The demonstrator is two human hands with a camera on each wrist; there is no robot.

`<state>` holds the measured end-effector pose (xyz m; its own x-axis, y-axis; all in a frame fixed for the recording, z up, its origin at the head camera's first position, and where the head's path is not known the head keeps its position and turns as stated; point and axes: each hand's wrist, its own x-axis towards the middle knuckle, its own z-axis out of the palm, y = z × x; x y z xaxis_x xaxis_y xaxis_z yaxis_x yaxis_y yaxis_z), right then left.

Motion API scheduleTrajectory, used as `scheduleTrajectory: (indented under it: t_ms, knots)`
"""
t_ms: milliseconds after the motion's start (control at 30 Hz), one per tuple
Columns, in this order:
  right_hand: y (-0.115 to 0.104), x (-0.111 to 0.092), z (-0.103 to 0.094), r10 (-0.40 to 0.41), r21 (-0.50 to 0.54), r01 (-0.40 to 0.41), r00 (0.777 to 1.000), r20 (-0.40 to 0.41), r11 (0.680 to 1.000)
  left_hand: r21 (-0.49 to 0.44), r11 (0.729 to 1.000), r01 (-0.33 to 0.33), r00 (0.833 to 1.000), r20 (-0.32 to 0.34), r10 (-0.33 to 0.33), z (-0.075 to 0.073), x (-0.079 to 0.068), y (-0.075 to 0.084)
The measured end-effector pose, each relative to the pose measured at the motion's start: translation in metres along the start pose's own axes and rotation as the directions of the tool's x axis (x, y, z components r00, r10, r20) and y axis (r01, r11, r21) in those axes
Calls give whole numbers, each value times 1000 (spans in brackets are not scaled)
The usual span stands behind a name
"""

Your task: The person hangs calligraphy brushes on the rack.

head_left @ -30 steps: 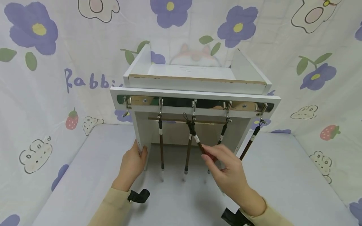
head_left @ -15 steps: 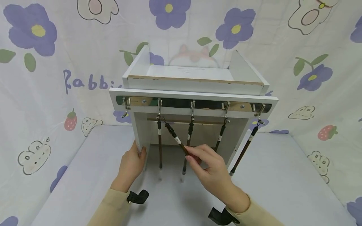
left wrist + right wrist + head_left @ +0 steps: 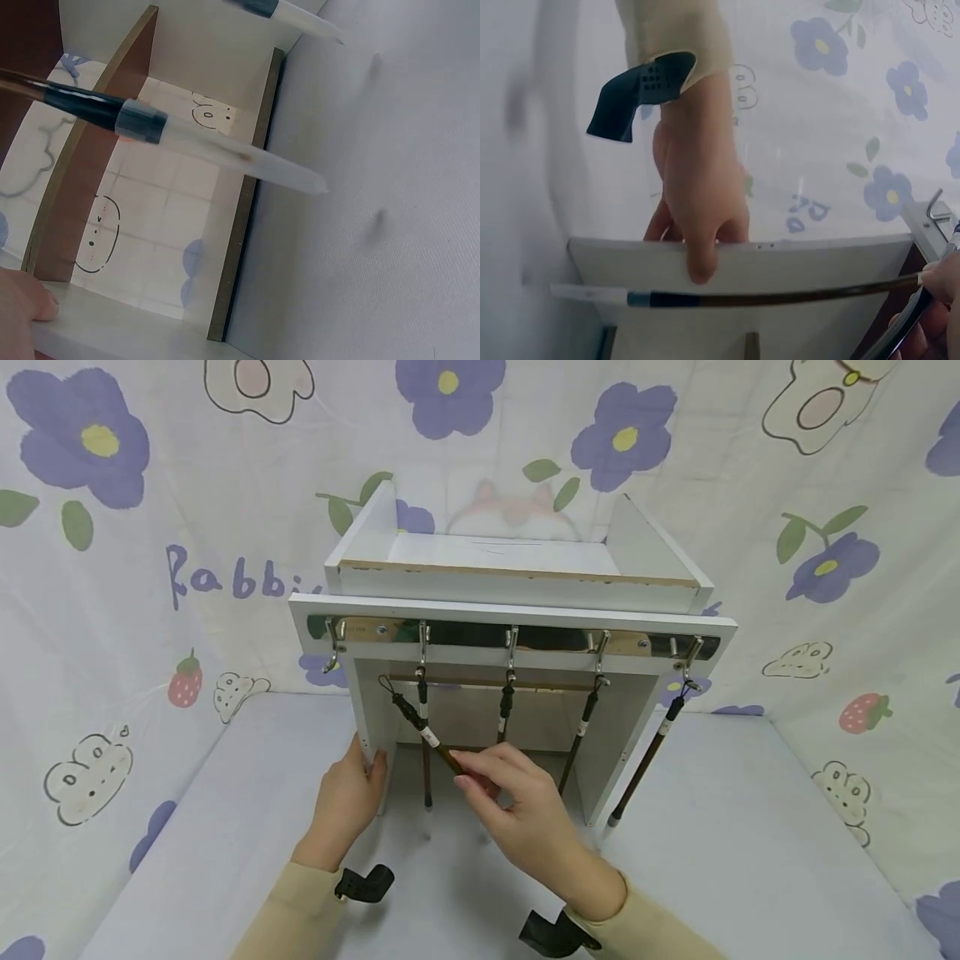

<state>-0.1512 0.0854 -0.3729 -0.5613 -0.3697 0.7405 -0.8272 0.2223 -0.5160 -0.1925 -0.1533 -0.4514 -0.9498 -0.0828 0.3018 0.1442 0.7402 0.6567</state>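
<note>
My right hand (image 3: 525,810) pinches a writing brush (image 3: 430,737) by its dark brown handle. The brush tilts up to the left, and its black cord loop is near the leftmost hook (image 3: 332,647), apart from it. On the other hooks hang several similar brushes (image 3: 652,756), heads down; pale tips (image 3: 240,157) show in the left wrist view. My left hand (image 3: 348,797) grips the left side panel of the white stand (image 3: 525,610), its thumb on the inner face. In the right wrist view the pinching fingers (image 3: 941,292) are partly cut off.
A metal hook rail (image 3: 480,632) runs along the stand's front edge. Above it sits an open white tray-like top (image 3: 502,552). The stand rests on a white table (image 3: 750,827) before a flower-print cloth (image 3: 750,485).
My right hand has carried the brush leftward past the third and second hooks, toward the leftmost one. My left hand stays on the side panel.
</note>
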Motion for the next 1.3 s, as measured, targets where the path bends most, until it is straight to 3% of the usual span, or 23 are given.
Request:
scheduleTrajectory:
  t_ms: [700, 1300]
  knots:
    - [-11, 29, 27, 1, 6, -2, 998, 58, 1000, 18, 1000, 20, 1000, 5, -21, -2, 1, 2]
    - [-9, 28, 26, 69, 8, -70, 995, 76, 998, 20, 1000, 14, 1000, -10, -13, 0, 1, 1]
